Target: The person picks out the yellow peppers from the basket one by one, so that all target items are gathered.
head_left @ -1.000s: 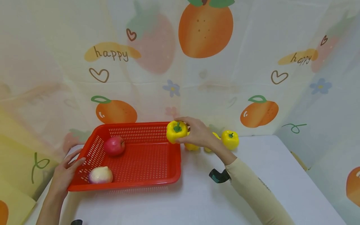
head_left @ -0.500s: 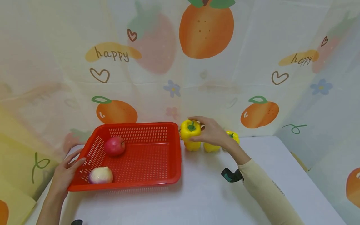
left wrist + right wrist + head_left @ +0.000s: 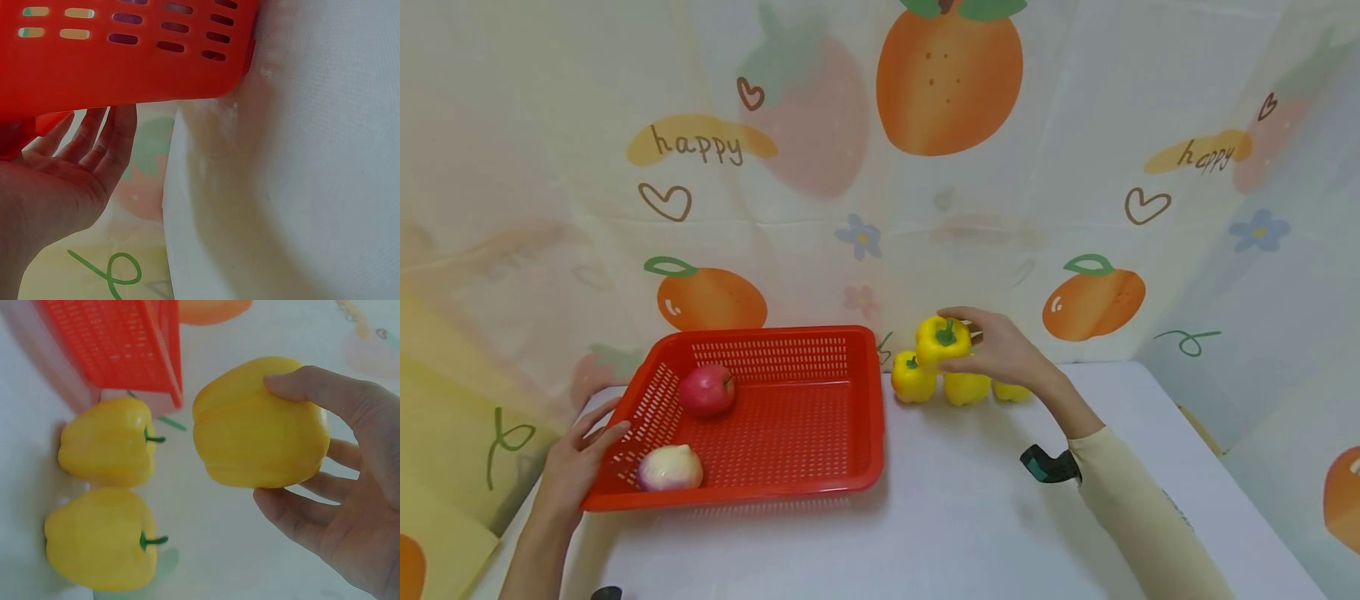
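Note:
My right hand point(image 3: 1000, 346) grips a yellow bell pepper point(image 3: 942, 340) with a green stem, raised above the other peppers right of the basket. In the right wrist view the thumb lies on one side of this pepper point(image 3: 259, 425) and the fingers point(image 3: 290, 509) on the other. At the left end of the red plastic basket point(image 3: 790, 492), my left hand point(image 3: 571, 467) holds the rim. From the left wrist, its fingers point(image 3: 103, 140) show reaching up behind the rim. Inside the basket lie a red apple point(image 3: 706, 391) and a white-and-purple turnip-like vegetable point(image 3: 670, 468).
Several yellow bell peppers stand in a row at the back of the white table point(image 3: 940, 517), among them a left one point(image 3: 913, 382) beside the basket and a middle one point(image 3: 966, 389). A fruit-printed cloth point(image 3: 955, 267) hangs right behind them.
My right hand has carried the yellow pepper rightward, from over the basket's right rim to above the row of peppers. The left hand and basket stay where they were.

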A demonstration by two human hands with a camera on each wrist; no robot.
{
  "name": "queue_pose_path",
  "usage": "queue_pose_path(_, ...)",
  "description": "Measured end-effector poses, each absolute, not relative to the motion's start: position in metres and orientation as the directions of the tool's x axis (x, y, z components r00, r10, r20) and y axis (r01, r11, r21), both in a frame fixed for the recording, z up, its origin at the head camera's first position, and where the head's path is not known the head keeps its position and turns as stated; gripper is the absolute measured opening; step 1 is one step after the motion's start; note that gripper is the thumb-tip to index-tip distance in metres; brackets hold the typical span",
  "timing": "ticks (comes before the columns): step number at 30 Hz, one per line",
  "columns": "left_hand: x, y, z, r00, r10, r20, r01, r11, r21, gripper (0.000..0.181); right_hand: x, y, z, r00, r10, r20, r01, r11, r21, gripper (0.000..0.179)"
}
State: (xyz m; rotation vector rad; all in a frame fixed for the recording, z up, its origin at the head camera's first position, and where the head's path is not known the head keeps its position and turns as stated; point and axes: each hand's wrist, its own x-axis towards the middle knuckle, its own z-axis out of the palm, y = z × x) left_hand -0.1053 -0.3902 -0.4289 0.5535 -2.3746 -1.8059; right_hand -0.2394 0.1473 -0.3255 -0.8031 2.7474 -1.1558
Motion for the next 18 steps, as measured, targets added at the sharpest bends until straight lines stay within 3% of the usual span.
queue_pose_path(18,-0.104,-0.389,-0.429,-0.926,-0.354,-0.131,-0.244,0.296,0.924,0.064,-0.247,0.198,-0.333,-0.883,-0.447,0.144,-0.432,0.651,-0.625,0.072)
